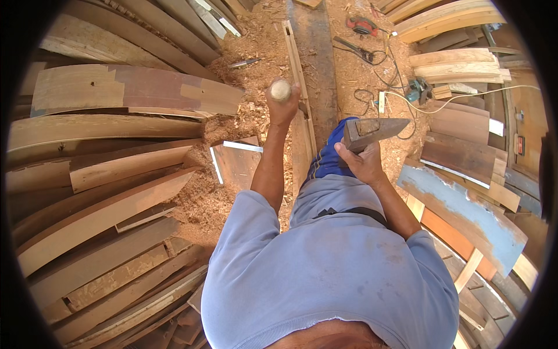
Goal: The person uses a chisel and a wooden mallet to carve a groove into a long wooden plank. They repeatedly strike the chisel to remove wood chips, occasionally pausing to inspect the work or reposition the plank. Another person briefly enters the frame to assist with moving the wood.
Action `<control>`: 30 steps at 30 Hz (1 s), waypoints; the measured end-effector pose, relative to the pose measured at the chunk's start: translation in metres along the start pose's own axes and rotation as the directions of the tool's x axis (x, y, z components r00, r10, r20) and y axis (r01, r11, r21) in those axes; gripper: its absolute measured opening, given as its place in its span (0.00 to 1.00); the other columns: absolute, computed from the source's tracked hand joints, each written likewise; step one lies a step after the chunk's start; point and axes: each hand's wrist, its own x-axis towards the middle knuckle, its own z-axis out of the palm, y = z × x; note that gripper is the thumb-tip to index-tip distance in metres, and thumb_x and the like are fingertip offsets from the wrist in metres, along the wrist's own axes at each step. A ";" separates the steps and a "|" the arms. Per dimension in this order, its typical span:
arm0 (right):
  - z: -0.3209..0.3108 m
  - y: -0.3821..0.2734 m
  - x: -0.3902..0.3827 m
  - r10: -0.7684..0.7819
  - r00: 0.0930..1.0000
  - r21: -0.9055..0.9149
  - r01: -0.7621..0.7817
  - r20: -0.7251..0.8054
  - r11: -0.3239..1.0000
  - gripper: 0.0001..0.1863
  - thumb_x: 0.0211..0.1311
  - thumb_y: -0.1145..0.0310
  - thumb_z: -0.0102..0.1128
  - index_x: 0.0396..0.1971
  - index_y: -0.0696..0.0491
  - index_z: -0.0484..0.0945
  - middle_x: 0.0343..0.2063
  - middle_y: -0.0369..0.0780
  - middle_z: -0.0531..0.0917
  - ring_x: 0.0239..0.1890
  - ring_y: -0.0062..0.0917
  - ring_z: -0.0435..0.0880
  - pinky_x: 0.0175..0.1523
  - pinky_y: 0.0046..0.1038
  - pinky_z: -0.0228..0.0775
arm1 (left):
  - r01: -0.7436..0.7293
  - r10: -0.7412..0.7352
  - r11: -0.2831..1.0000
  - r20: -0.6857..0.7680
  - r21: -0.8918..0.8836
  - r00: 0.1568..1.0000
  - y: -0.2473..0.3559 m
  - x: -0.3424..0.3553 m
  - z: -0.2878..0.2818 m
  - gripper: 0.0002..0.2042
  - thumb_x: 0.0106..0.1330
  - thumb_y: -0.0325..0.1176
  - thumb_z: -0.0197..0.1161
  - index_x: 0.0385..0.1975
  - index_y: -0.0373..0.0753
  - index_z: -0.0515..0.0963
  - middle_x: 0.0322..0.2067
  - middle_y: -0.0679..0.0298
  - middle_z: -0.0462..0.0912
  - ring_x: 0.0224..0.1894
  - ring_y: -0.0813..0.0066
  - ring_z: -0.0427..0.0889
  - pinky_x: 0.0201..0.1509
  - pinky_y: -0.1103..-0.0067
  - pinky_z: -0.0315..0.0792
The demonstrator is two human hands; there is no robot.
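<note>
My left hand (283, 107) is closed round the handle of a chisel (280, 89), whose pale round butt faces up. Its dark blade shows only in part, beside a long narrow wooden piece (292, 56) with a slot cut near its far end. That piece lies along a wide, worn plank (317, 58). To the right, my right hand (365, 166) grips a hammer (378, 131) with a heavy metal head that tapers to the right. The hammer is raised over my right thigh, apart from the chisel; its handle is mostly hidden by the head and my fingers.
Wood shavings (197, 203) cover the floor. Boards (104, 128) are stacked along the left, with more boards (459, 122) on the right. A red power tool (361, 25), a teal power tool (418, 91) and cables (395, 70) lie right of the plank. A thin tool (244, 62) lies left.
</note>
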 end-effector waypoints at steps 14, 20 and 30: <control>-0.003 -0.005 0.003 -0.016 1.000 -0.045 0.017 0.027 0.999 0.13 0.62 0.73 0.70 0.44 0.59 0.79 0.37 0.39 0.84 0.40 0.20 0.82 0.46 0.26 0.75 | 0.007 -0.007 1.000 -0.006 0.000 1.000 -0.003 -0.003 -0.003 0.11 0.66 0.27 0.69 0.28 0.39 0.71 0.22 0.70 0.75 0.24 0.84 0.74 0.27 0.81 0.71; 0.007 -0.074 0.046 -0.403 0.914 -0.186 0.389 -0.046 0.902 0.07 0.62 0.72 0.72 0.32 0.58 0.82 0.26 0.35 0.83 0.26 0.18 0.79 0.34 0.24 0.71 | 0.068 -0.069 0.997 -0.020 -0.047 0.997 -0.006 -0.004 -0.003 0.12 0.65 0.27 0.70 0.26 0.40 0.70 0.22 0.73 0.72 0.24 0.85 0.71 0.27 0.81 0.68; 0.007 -0.058 0.095 -0.001 0.960 -0.860 0.252 0.281 0.443 0.17 0.59 0.68 0.69 0.46 0.57 0.81 0.31 0.51 0.85 0.33 0.46 0.86 0.41 0.41 0.76 | -0.148 0.146 0.989 0.045 0.026 0.988 0.009 -0.008 0.017 0.12 0.60 0.23 0.69 0.44 0.33 0.81 0.38 0.62 0.88 0.42 0.75 0.85 0.47 0.77 0.77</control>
